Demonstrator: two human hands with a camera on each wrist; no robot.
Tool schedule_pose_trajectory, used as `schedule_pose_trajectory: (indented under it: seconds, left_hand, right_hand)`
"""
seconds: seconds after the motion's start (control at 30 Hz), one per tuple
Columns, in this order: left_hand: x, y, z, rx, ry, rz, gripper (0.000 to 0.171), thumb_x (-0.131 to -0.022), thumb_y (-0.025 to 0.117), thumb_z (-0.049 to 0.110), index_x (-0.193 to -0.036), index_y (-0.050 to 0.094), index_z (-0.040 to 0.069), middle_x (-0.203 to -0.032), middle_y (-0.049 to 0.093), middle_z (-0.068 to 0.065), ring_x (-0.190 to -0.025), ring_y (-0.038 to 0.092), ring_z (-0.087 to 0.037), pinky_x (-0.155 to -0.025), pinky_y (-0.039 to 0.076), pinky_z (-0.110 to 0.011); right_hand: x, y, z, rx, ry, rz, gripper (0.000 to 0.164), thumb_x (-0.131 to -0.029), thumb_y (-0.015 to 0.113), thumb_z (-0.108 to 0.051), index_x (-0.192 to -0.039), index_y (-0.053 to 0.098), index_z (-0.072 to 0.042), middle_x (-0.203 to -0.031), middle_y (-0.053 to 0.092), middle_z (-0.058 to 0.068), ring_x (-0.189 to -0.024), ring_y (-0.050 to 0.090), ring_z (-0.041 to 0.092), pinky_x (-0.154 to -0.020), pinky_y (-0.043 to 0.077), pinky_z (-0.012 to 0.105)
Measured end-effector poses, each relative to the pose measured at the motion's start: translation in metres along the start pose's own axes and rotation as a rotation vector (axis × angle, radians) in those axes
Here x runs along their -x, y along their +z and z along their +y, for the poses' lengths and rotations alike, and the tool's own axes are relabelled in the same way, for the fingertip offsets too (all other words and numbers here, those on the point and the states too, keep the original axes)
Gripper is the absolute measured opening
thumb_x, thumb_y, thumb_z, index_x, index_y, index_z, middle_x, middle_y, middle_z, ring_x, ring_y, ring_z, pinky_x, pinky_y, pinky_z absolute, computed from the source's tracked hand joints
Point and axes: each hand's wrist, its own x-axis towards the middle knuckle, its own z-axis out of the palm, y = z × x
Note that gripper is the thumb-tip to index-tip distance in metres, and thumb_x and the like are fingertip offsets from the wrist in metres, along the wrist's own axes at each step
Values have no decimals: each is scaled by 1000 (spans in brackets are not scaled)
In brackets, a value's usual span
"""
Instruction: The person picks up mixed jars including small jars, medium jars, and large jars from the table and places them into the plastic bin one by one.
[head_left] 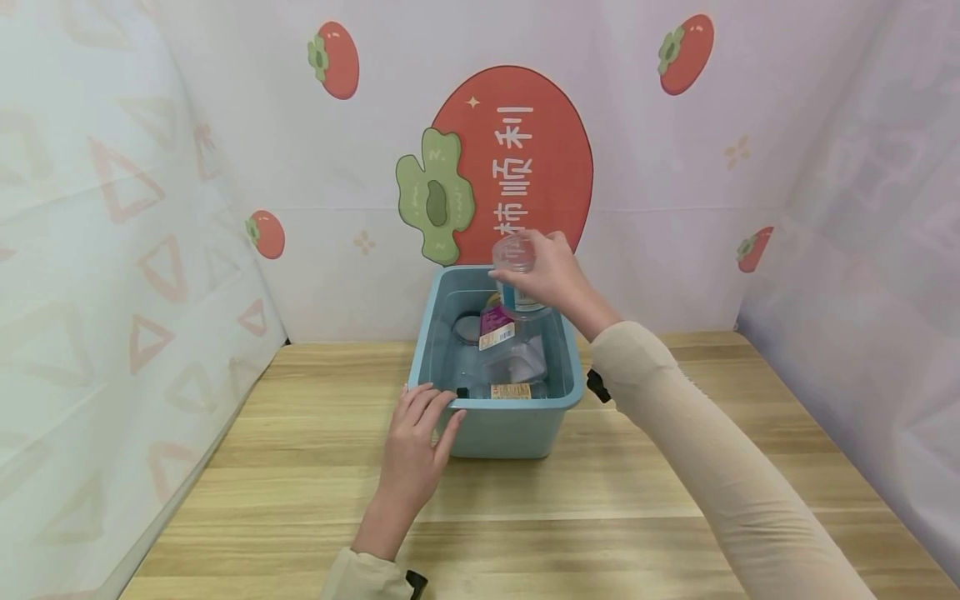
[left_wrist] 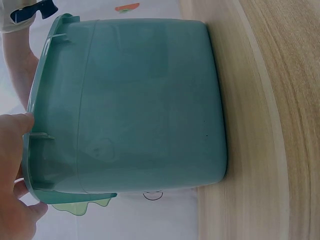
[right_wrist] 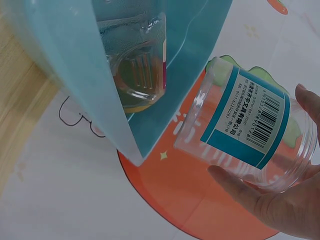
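Observation:
A blue-green plastic bin point(head_left: 487, 433) stands on the wooden table with several clear plastic containers inside. My left hand point(head_left: 416, 442) lies at its near left corner, fingers over the rim and thumb on the outer wall; the left wrist view shows this hand point(left_wrist: 15, 170) along the rim. Above the bin's far right part, my right hand point(head_left: 551, 271) grips a clear plastic jar point(right_wrist: 250, 117) with a blue and white barcode label. In the right wrist view, the thumb and fingers of that hand point(right_wrist: 280, 200) are around the jar's end.
Inside the bin are a purple-labelled package point(head_left: 495, 321), a clear plastic box point(head_left: 517, 362) and a container with an orange label point(head_left: 512, 391). The wooden table point(head_left: 315, 467) extends around the bin. Behind hangs a white cloth point(head_left: 660, 250) with printed persimmons.

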Motion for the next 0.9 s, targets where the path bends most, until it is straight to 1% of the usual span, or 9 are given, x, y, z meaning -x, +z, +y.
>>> schedule_pose_trajectory:
  seconds: [0.1,0.27,0.47,0.63,0.9]
  left_hand:
    - [0,0,0,-3,-2,1,27,-90,82,12,-112,74,-1,-108,73,-14,-118,63,-38,-111,45,-69]
    - [0,0,0,-4,-1,3,27,-90,83,12,-112,74,0,-108,73,-14,-118,63,-38,-111,45,-69]
    - [0,0,0,-1,-1,1,26,-91,82,13,-112,74,0,-108,73,-14,-118,63,-39,-112,44,-69]
    - [0,0,0,-3,-7,-4,26,-91,82,13,-113,74,0,-108,73,-14,-119,63,-39,-112,44,-69]
    - [0,-1,-1,-1,4,-3,25,-99,75,20,-113,74,0,-108,73,-14,-119,63,-39,-112,44,-69]
  right_hand:
    - [-1,3,0,7,-7,-1,88,-91,82,-43,-161,41,-9,-148,46,22,-133,45,35,-108,53,55]
    - [-1,7,-2,8,-10,1,86,-90,83,-45,-159,44,-11,-146,47,21,-132,47,34,-107,54,54]
    - [-2,11,-6,18,2,-14,91,-89,82,-48,-162,41,-12,-153,43,23,-135,49,37,-110,52,57]
    - [-2,13,-9,37,0,-22,93,-89,82,-51,-163,40,-13,-154,43,24,-137,48,38,-111,51,58]
    - [-2,13,-7,52,-32,-21,89,-94,77,-51,-163,38,-10,-158,46,22,-144,44,37,-116,46,59]
